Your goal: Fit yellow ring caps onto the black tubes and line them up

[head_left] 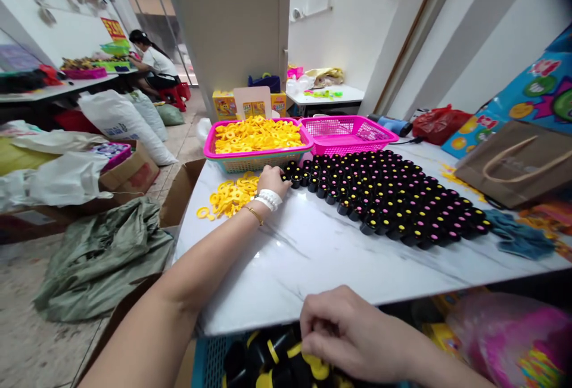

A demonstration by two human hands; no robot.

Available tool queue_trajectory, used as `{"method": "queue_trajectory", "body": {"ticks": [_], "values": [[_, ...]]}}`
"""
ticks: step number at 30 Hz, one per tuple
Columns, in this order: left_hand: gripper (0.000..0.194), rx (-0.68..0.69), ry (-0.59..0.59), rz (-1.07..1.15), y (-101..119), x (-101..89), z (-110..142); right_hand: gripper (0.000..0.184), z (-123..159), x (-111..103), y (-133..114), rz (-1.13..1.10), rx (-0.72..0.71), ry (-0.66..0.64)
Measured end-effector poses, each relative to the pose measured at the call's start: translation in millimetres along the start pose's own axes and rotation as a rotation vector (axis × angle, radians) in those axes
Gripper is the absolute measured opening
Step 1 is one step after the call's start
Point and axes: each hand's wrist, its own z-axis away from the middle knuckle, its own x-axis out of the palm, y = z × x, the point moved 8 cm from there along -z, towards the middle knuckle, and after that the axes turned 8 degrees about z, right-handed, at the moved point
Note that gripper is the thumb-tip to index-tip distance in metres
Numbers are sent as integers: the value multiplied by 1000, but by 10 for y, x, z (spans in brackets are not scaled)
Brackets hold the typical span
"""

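Note:
My left hand [271,180] reaches across the table to the far left end of a block of small black cylinders [384,191]. Its fingers are closed at a black cylinder there, partly hidden by the hand. The cylinders stand upright in close rows, with yellow or pink dots on their tops. Beside my left wrist lies a loose heap of yellow ring-shaped plastic pieces [235,196]. My right hand [346,328] is curled over a blue basket [208,361] below the table's front edge. Black cylinders with yellow parts [272,352] fill it. What the right fingers hold is hidden.
A pink-rimmed basket [259,154] heaped with yellow pieces stands behind, next to a pink basket [348,132]. A paper bag [513,164] and blue cloth [521,236] lie on the right. Sacks [120,117] and boxes crowd the left floor. A person [154,63] sits farther back.

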Motion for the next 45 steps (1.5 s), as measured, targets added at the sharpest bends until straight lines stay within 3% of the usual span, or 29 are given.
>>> {"method": "queue_trajectory", "body": {"ticks": [3,5,9,13,16,18,21,26,29,33,38,41,45], "values": [[27,45,-18,15,6,-190,334,7,-94,-272,54,38,-57,113],[26,75,-62,39,2,-275,634,9,-256,-549,182,82,-54,256],[24,85,-164,133,-69,-251,1110,8,-843,-1054,448,338,-9,557],[20,91,-181,158,-139,-182,1213,18,-1578,-1077,524,602,17,536],[20,141,-173,128,-141,-204,1207,22,-1799,-947,534,670,30,475],[20,168,-166,107,-137,-236,1213,20,-1725,-851,553,711,44,443],[21,171,-203,92,-143,-242,1226,21,-1399,-761,580,813,63,452],[24,165,-252,77,-163,-241,1206,23,-990,-787,602,837,109,589],[27,146,-225,48,-212,-267,1179,29,-1063,-748,650,746,122,577],[30,155,-230,28,-225,-254,1176,21,-1188,-707,723,643,96,548],[27,193,-288,53,-174,-190,1213,22,-1024,-843,623,364,-77,647],[25,186,-327,72,-174,-152,1228,26,-980,-825,534,171,-128,580],[32,139,-352,113,-215,-130,1226,25,-1034,-725,414,192,-152,510]]}}
